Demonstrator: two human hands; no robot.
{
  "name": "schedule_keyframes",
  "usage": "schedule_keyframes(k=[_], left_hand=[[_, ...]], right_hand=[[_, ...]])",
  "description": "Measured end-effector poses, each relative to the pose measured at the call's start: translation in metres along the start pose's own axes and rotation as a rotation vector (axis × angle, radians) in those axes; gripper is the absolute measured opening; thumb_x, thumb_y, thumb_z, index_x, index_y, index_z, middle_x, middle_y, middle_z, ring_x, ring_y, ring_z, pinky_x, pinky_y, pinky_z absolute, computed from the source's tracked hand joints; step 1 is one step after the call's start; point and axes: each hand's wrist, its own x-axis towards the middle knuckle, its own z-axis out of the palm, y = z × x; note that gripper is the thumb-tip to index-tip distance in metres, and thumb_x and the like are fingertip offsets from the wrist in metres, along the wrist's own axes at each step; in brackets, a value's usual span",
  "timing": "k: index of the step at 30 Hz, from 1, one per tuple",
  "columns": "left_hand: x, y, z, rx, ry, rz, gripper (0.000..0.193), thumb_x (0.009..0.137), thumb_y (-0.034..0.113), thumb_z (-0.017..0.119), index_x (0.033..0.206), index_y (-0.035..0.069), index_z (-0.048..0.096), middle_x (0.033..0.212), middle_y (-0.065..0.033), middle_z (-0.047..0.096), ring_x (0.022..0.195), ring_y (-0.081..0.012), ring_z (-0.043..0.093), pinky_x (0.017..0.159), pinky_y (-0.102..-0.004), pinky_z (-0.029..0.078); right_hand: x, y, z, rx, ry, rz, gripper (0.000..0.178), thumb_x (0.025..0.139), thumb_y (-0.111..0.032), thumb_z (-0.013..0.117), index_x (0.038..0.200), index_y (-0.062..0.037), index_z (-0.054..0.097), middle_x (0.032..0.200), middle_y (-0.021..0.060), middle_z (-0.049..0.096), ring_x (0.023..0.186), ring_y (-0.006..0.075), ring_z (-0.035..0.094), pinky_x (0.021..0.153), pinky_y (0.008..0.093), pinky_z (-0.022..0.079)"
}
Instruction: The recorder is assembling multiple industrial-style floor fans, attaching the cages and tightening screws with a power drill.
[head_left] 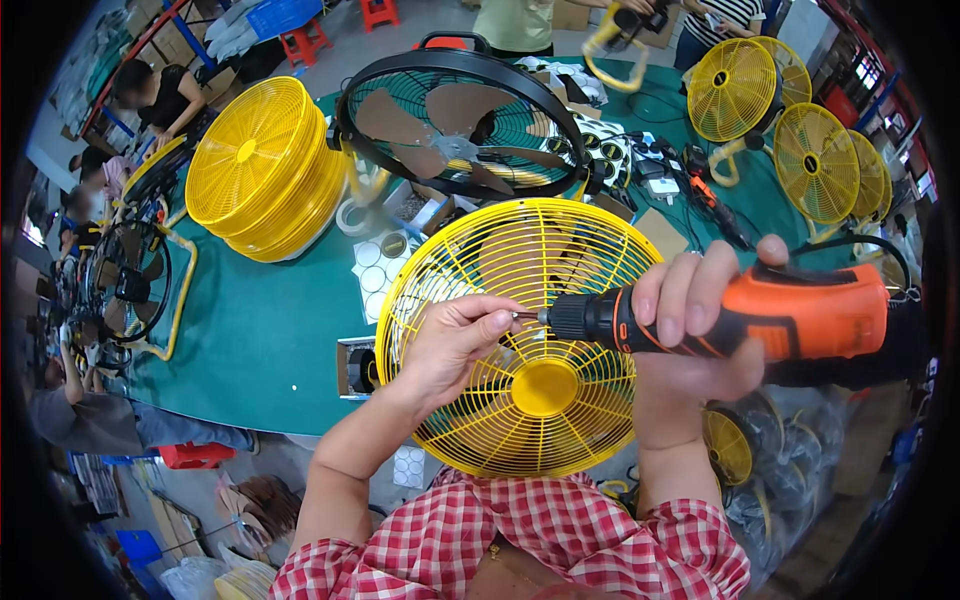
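In my right hand (690, 310) is an orange and black power screwdriver (800, 318), held level with its bit pointing left. The fingertips of my left hand (455, 345) are pinched at the tip of the bit, on what looks like a small screw (522, 315); it is too small to be sure. Both hands are above a round yellow fan grille (450, 440) with a solid yellow centre disc (545, 387). Brown fan blades show through its wires. Beyond it, a black-rimmed fan (460, 120) with brown blades stands tilted on the table.
A stack of yellow grilles (265, 165) stands on the green table (250, 340) at the left. Finished-looking yellow fans (815, 165) stand at the right. Sheets of round labels (375, 270), a small box (356, 368) and another power screwdriver (715, 205) lie around. Other people work along the table.
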Motion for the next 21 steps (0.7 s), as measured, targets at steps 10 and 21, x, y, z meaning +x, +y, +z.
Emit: schedule_keyframes(k=[10,21], left_hand=[[0.013,0.011,-0.004,0.172,-0.056,0.056,0.017,0.081,0.012,0.064,0.093,0.0,0.063,0.08,-0.0037,0.059,0.058,-0.0045,0.042,0.051,-0.017,0.033],[0.117,0.074,-0.021,1.351,-0.27,0.654,0.021,0.075,0.011,0.065,0.096,0.013,0.069,0.073,-0.0063,0.046,0.071,-0.0198,0.05,0.064,-0.0303,0.041]], right_hand=[[0.015,0.015,-0.024,0.124,-0.305,-0.078,0.056,0.077,-0.018,0.063,0.124,-0.0086,0.035,0.07,0.0034,0.053,0.053,0.013,0.053,0.053,0.0269,0.046],[0.024,0.069,-0.048,-0.227,-0.227,-0.204,0.058,0.08,-0.02,0.065,0.123,-0.011,0.028,0.08,0.0082,0.052,0.068,0.0204,0.054,0.066,0.037,0.046]])
